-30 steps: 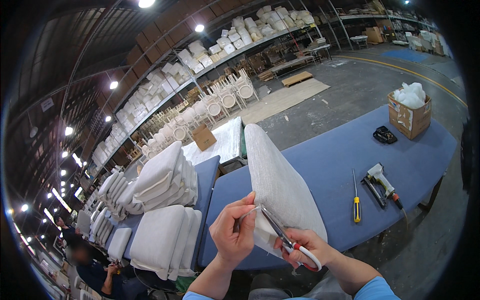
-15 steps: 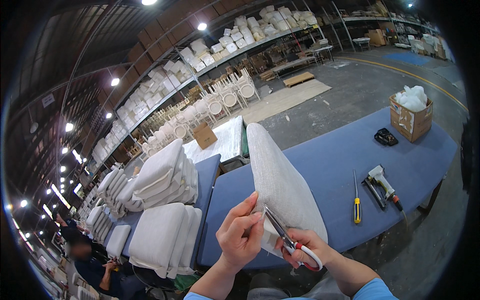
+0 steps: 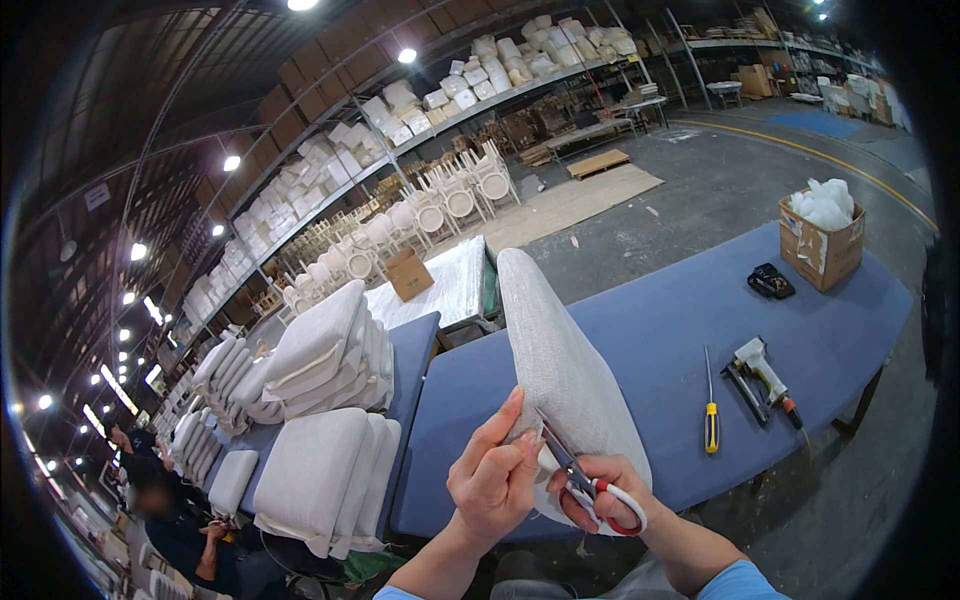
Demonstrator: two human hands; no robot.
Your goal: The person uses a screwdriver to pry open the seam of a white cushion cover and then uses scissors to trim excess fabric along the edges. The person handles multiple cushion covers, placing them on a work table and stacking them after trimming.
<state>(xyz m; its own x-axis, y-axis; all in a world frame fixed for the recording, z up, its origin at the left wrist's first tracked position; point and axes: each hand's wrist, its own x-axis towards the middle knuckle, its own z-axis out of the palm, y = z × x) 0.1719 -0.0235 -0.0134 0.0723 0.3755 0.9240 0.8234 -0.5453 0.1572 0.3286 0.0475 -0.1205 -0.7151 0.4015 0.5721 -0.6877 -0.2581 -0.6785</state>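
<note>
A light grey, fabric-covered seat cushion stands on its edge on the blue table, close in front of me. My left hand pinches the fabric at the cushion's near edge between thumb and fingers. In my right hand is a pair of scissors with red and white handles, my fingers through the loops. The blades reach up to the cushion's edge beside my left fingertips. How much fabric lies between the blades is too small to tell.
On the blue table lie a yellow-handled screwdriver, a staple gun, a small black tray and a cardboard box with white stuffing. Stacked cushions stand at left. Beyond them, a co-worker sits at lower left.
The scissors have shifted slightly right and their blades look closer together. My left hand has also moved a little to the right, still pinching the fabric.
</note>
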